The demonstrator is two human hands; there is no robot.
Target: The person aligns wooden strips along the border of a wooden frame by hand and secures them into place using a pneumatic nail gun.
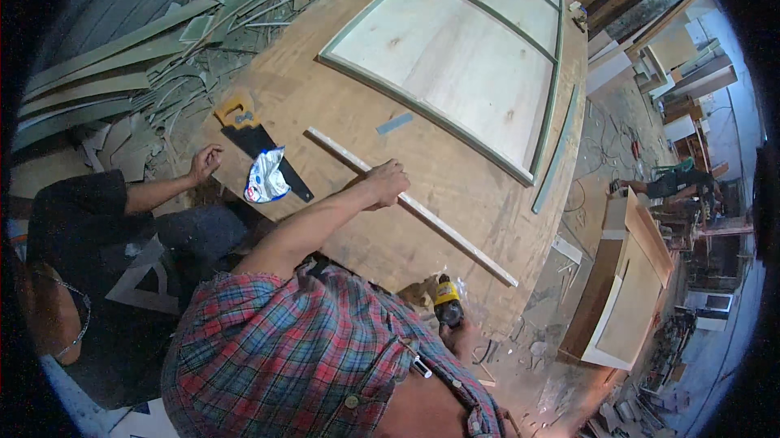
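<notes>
A long, narrow, pale strip of wood point(457, 236) lies slantwise across the near part of a large brown board worktop point(280, 84). My left hand point(387, 184) is closed around the strip near its middle. Low at the table's near edge, my right hand point(460, 334) holds a small dark bottle point(447, 301) with a yellow band, its fingers partly hidden. Beyond the strip rests a large pale panel point(459, 40) framed and crossed by grey-green strips. A short grey-blue piece point(395, 123) sits between the strip and the panel.
A handsaw point(252, 141) with a yellow handle and a crumpled white-and-blue packet point(266, 175) lie at left, by a co-worker's hand point(206, 162). Offcuts point(122, 84) heap beyond. A loose grey strip point(557, 149) lies along the right edge; a wooden cabinet point(621, 296) stands on the floor.
</notes>
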